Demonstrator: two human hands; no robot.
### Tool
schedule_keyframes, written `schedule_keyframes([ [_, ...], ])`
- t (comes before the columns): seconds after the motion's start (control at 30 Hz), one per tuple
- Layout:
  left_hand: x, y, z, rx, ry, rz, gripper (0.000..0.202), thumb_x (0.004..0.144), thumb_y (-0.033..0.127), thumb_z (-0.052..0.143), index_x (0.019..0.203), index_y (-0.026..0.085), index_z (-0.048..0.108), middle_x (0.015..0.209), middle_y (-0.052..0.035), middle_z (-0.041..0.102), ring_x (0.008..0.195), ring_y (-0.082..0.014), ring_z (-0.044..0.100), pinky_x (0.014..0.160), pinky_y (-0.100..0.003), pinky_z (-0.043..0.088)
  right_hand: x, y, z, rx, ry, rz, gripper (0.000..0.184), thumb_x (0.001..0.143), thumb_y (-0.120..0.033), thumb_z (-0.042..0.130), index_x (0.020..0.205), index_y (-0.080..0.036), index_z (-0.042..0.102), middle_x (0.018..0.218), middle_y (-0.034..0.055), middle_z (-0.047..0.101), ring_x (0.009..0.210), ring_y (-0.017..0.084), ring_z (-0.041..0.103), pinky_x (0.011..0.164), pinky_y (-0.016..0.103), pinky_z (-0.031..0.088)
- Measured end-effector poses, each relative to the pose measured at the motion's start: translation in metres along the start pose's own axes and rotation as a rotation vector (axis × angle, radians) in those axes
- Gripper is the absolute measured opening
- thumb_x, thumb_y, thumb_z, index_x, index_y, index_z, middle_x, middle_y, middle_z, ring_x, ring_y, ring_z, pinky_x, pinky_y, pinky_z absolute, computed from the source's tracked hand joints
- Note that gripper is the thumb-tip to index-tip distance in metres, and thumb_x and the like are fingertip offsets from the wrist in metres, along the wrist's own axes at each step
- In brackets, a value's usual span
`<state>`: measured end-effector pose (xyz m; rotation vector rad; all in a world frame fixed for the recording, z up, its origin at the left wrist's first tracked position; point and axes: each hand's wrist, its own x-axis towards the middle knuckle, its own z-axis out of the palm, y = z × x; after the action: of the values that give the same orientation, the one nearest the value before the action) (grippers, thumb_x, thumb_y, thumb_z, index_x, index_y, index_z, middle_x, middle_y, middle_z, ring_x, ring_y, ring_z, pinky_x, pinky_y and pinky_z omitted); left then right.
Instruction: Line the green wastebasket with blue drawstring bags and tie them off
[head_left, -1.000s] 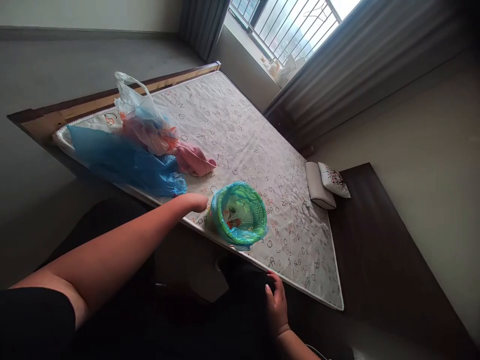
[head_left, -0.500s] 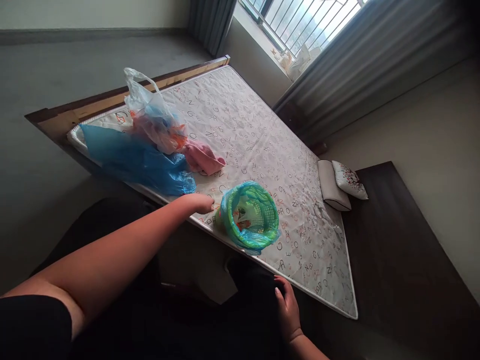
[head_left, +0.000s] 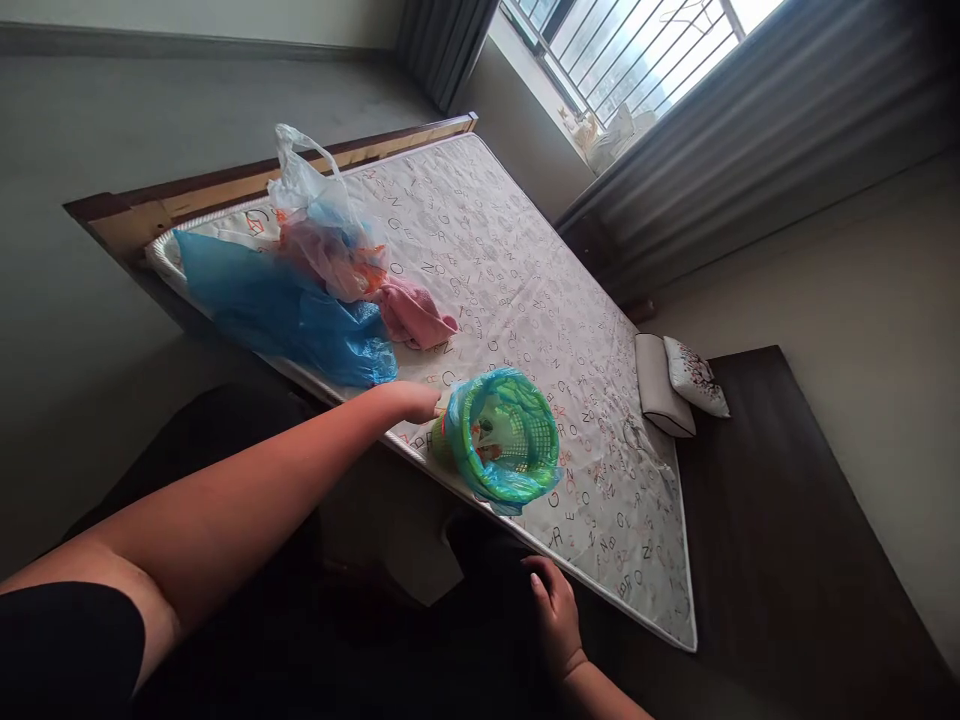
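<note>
My left hand (head_left: 411,402) stretches across the mattress edge, its fingertips at the side of a green plastic mesh basket (head_left: 504,438). A blue plastic bag lines the basket, with small items inside. My right hand (head_left: 555,610) hangs below the mattress's near edge, close to it and holding nothing. A crumpled blue plastic sheet (head_left: 292,320) lies on the letter-printed mattress (head_left: 525,300). Beside it are a clear plastic bag (head_left: 322,225) with pink contents and a pink cloth (head_left: 416,315).
A wooden bed frame (head_left: 180,195) shows behind the mattress. Near its right corner lie a beige cushion (head_left: 660,385) and a white patterned pillow (head_left: 694,375). A barred window (head_left: 637,60) with grey curtains (head_left: 750,150) stands beyond, above a dark wooden board (head_left: 772,520).
My left hand has moved closer to the basket, and the gap between them has closed. The whole scene has shifted right in view as my head turned.
</note>
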<state>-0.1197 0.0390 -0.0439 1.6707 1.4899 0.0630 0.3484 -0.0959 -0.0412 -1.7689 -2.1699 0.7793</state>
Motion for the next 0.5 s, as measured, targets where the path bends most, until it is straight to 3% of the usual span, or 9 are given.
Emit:
schedule_keyframes([
  [0.33, -0.0036, 0.0012, -0.0054, 0.072, -0.053, -0.059, 0.053, 0.1, 0.047, 0.058, 0.143, 0.017, 0.067, 0.145, -0.0205, 0.067, 0.13, -0.0351, 0.065, 0.107, -0.04, 0.05, 0.0021, -0.0018, -0.0027, -0.083, -0.011, -0.027, 0.063, 0.094, -0.077, 0.046, 0.089, -0.022, 0.077, 0.091, 0.0113, 0.077, 0.088, 0.032, 0.073, 0.084, 0.048, 0.058],
  [0.5, -0.0029, 0.0042, -0.0018, 0.077, -0.064, -0.031, 0.052, 0.101, 0.043, 0.056, 0.141, 0.011, 0.068, 0.143, -0.0247, 0.066, 0.128, -0.0385, 0.065, 0.106, -0.043, 0.051, 0.0043, -0.0093, -0.002, -0.146, -0.036, -0.052, 0.068, 0.094, -0.081, 0.043, 0.083, -0.022, 0.076, 0.085, 0.0106, 0.076, 0.083, 0.031, 0.072, 0.08, 0.046, 0.058],
])
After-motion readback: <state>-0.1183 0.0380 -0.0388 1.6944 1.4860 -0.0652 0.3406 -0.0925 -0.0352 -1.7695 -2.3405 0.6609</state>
